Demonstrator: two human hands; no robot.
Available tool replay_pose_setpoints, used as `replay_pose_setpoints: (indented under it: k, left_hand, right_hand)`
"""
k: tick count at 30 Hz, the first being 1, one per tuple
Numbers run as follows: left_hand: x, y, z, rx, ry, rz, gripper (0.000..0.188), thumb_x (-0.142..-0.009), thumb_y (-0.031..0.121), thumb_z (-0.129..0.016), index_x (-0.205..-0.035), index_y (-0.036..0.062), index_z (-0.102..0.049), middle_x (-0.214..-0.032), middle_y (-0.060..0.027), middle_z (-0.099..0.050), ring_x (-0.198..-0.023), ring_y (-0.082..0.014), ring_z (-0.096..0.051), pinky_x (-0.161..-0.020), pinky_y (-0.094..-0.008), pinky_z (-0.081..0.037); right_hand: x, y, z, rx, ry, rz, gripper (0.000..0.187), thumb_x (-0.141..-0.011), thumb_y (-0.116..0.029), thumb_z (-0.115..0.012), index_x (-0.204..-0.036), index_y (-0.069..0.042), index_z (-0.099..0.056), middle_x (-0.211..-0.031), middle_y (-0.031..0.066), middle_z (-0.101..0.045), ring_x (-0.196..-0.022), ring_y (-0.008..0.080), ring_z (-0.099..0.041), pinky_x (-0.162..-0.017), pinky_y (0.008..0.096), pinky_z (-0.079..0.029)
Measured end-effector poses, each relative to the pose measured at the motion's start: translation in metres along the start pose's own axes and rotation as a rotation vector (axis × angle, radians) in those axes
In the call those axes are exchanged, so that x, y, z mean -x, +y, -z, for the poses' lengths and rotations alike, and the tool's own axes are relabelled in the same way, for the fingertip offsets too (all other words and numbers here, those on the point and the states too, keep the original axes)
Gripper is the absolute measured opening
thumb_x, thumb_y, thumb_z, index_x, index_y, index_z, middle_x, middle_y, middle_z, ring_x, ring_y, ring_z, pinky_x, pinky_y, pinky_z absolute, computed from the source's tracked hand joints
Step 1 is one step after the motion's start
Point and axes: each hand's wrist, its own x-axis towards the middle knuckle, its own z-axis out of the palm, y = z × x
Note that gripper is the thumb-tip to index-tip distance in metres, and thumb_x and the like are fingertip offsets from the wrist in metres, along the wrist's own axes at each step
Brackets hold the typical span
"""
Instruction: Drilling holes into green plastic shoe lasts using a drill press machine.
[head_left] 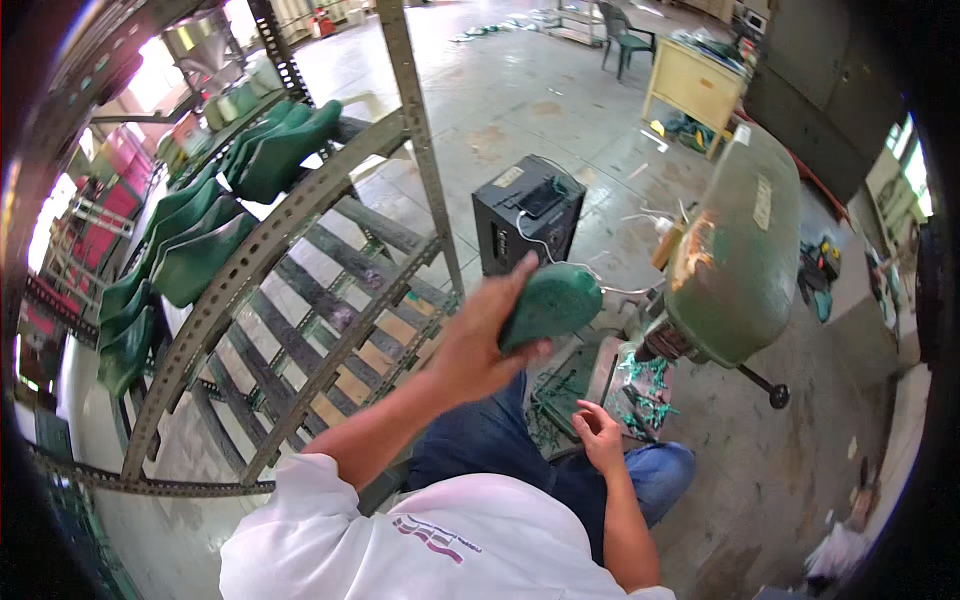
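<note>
My left hand [482,338] is raised in front of me, its fingers and thumb wrapped round a green shoe last [556,304]. The broad rounded face of the last is turned up toward me. My right hand [601,438] is by my knee, near the work table [603,372] of a green drill press [735,260]. Its fingers are loosely bent and apart, with nothing visible in them. Curly green shavings [648,380] lie on the machine's table, under the drill head. The drill bit itself is hard to make out.
A slotted metal rack [300,215] stands close on my left, with several green shoe lasts [205,245] on its upper level. Beyond my left hand is a black speaker box [525,215] with a phone and white cable. A handle [778,396] juts from the drill press.
</note>
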Motion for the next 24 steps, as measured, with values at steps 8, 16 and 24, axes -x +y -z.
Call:
replay_pose_setpoints:
  k: [8,16,24]
  left_hand:
    - [-0.095,0.014,0.177,-0.836,0.565,-0.008,0.080,-0.090,0.041,-0.086,-0.158,0.0113,-0.057,-0.136,-0.0183,-0.073,-0.126,-0.0422,-0.068,-0.109,-0.0531,-0.052]
    - [-0.121,-0.105,0.262,-1.039,0.199,0.346,0.062,-0.093,0.041,-0.082,-0.146,0.0096,-0.069,-0.138,-0.0215,-0.073,-0.126,-0.0414,-0.070,-0.110,-0.0495,-0.052]
    - [-0.135,-0.109,0.253,-1.103,0.294,0.281,0.049,-0.101,0.038,-0.075,-0.143,0.0131,-0.072,-0.139,-0.0172,-0.074,-0.130,-0.0372,-0.069,-0.111,-0.0482,-0.052]
  right_hand:
    - [0.001,0.042,0.002,0.255,-0.114,-0.137,0.037,-0.098,-0.024,-0.083,-0.128,-0.004,-0.077,-0.101,0.0097,-0.082,-0.091,0.0148,-0.075,-0.085,0.0333,-0.061]
    - [-0.003,0.043,0.004,0.348,-0.099,-0.021,0.042,-0.096,-0.035,-0.083,-0.127,-0.007,-0.077,-0.095,0.0142,-0.080,-0.085,0.0226,-0.076,-0.082,0.0375,-0.060]
    - [0.013,0.020,0.011,0.178,0.225,-0.010,0.028,-0.100,-0.023,-0.077,-0.119,-0.003,-0.079,-0.088,0.0094,-0.080,-0.079,0.0150,-0.074,-0.075,0.0325,-0.058]
